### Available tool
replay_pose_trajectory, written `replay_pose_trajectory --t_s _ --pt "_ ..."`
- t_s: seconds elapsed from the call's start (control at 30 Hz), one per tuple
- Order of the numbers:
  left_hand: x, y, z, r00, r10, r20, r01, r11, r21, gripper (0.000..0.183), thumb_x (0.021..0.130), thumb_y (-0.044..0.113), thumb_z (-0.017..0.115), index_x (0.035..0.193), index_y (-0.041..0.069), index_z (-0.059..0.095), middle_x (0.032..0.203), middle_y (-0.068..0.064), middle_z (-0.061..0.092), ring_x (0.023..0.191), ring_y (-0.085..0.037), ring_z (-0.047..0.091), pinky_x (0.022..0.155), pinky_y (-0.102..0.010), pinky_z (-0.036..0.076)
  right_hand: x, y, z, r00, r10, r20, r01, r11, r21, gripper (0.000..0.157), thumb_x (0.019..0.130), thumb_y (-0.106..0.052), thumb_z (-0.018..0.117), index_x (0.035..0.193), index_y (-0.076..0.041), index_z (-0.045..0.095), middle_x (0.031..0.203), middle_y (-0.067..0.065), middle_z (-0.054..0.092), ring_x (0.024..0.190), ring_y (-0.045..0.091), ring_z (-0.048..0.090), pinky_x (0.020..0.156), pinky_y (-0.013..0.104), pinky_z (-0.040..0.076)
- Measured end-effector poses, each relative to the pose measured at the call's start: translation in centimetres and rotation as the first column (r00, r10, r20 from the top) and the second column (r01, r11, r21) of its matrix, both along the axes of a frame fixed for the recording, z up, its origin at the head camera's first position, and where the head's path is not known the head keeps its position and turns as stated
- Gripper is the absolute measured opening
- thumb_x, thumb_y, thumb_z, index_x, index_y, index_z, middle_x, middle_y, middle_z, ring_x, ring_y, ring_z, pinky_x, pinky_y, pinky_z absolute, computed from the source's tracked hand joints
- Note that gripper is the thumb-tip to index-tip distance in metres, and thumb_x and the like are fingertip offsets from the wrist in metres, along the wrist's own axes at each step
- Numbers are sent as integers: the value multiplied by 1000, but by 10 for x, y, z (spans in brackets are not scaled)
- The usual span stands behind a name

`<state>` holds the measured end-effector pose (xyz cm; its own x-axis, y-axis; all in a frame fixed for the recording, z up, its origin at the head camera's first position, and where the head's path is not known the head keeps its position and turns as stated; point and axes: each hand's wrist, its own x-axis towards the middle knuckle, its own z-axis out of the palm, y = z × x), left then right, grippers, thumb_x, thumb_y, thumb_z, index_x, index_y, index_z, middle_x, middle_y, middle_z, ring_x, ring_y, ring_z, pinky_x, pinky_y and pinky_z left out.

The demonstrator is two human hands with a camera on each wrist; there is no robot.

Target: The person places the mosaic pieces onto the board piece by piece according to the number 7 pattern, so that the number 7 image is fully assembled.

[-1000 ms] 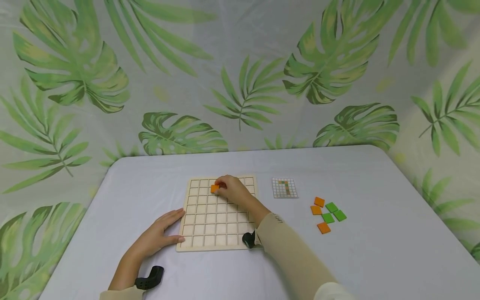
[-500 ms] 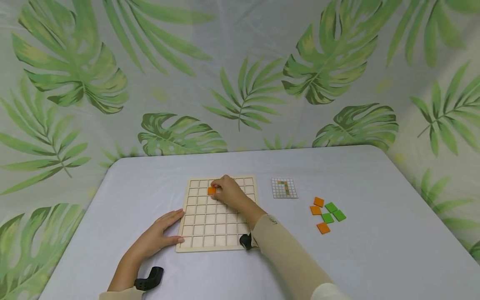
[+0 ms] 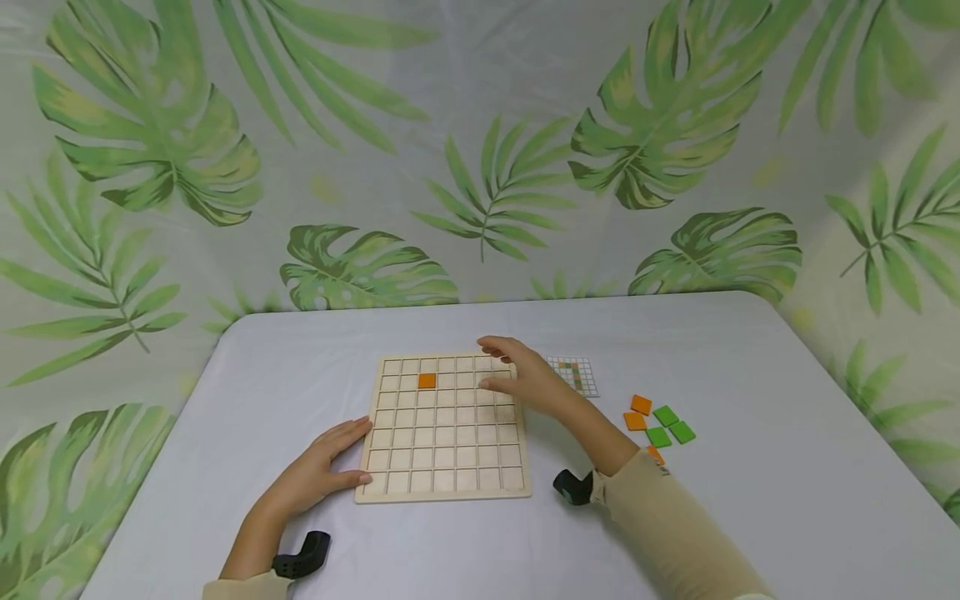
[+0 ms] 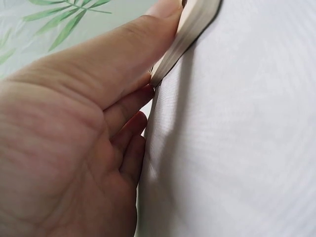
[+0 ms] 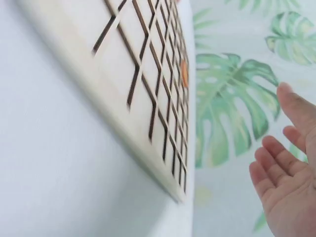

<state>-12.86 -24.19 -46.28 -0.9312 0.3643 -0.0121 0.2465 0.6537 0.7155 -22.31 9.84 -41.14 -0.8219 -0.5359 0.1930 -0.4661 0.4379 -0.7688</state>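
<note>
A square wooden grid board (image 3: 444,436) lies on the white-covered table. One orange tile (image 3: 427,381) sits in a cell of its second row from the back; the same orange tile (image 5: 184,74) shows edge-on in the right wrist view. My left hand (image 3: 318,467) rests along the board's left edge, thumb and fingertips touching the rim, as the left wrist view also shows. My right hand (image 3: 528,377) hovers over the board's back right corner, fingers parted and holding nothing. It partly covers a small printed grid card (image 3: 576,375).
Right of the card lie loose orange tiles (image 3: 635,422) and green tiles (image 3: 682,432); my right sleeve (image 3: 675,517) partly hides one orange tile. Behind the table's far edge hangs a leaf-patterned cloth (image 3: 495,167). Black wrist cameras (image 3: 303,556) are on both wrists.
My right hand has set the orange tile into a grid cell, let go of it and moved right toward the card. My left hand has stayed at the board's edge.
</note>
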Motion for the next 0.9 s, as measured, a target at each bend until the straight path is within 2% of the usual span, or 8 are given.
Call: replay_pose_trajectory --t_s 0.2,0.3,0.37,0.57,0.67,0.8,0.9 --pt "0 -1 -1 1000 -6 -6 6 1000 0 82 71 39 72 138 8 36 143 -10 30 130 -34 21 100 -55 19 21 55 5 992 -80 -93 81 997 8 61 81 -27 68 133 -12 41 129 8 47 114 26 44 93 45 37" --pt "0 -1 -1 1000 -11 -8 11 1000 4 81 72 39 71 138 8 36 143 -10 30 130 -34 21 100 -54 19 32 84 6 986 -123 -108 127 991 32 61 80 -26 69 133 -12 41 130 9 46 114 31 44 91 48 38" --pt "0 -1 -2 1000 -13 -9 13 1000 5 81 72 39 71 138 8 36 143 -10 30 130 -33 20 101 -54 19 39 104 4 984 -152 -89 157 986 54 62 79 -27 69 133 -11 41 131 10 45 113 36 43 85 50 42" --pt "0 -1 -2 1000 -11 -9 11 1000 1 82 72 39 71 139 8 35 143 -9 29 131 -33 20 101 -54 18 60 158 -6 972 -236 -7 235 963 130 60 80 -29 68 131 -9 42 129 13 46 113 38 43 87 55 37" --pt "0 -1 -1 1000 -10 -6 10 1000 4 82 72 39 71 139 9 35 143 -9 29 131 -33 19 101 -54 18 70 178 -15 962 -274 16 267 950 163 57 81 -27 68 129 -6 45 126 15 48 110 38 45 86 53 39" --pt "1 0 0 1000 -13 -4 13 1000 4 81 72 40 71 139 9 35 143 -9 29 131 -33 19 101 -54 18 80 196 -24 958 -286 2 280 938 206 55 79 -22 69 124 0 49 122 20 49 107 39 48 86 52 40" --pt "1 0 0 1000 -10 3 10 1000 3 81 72 39 71 139 9 36 143 -9 29 131 -33 19 101 -54 18 83 204 -29 959 -284 -18 279 930 240 53 78 -21 71 122 0 51 119 19 51 106 37 49 87 48 40"
